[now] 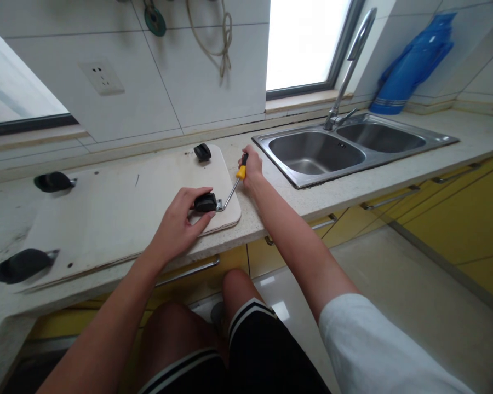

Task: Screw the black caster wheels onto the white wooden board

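A pale stone bench (353,186) runs along the tiled wall, with yellow cabinet fronts (456,219) beneath it. Set into it on the right is a double steel sink (439,139) with a tall curved tap (351,60); a blue bag (414,65) leans in the corner behind it.

To the left of the sink a white board (119,202) lies flat on the bench. Black caster wheels sit at its corners: one at the far left (51,181), one at the near left (22,265), one at the far right (202,151) and one at the near right (206,202).

The left hand (178,224) rests on the board with fingers and thumb closed about the near-right caster wheel (its metal bracket shows just to the right of the wheel). The right hand (252,167) is closed around the yellow and black handle of a screwdriver (235,183), which slants down and to the left so that its tip meets the metal bracket (219,206) at the board's near-right corner.

On the wall above are a white socket (102,76) and a looped cord (222,38).
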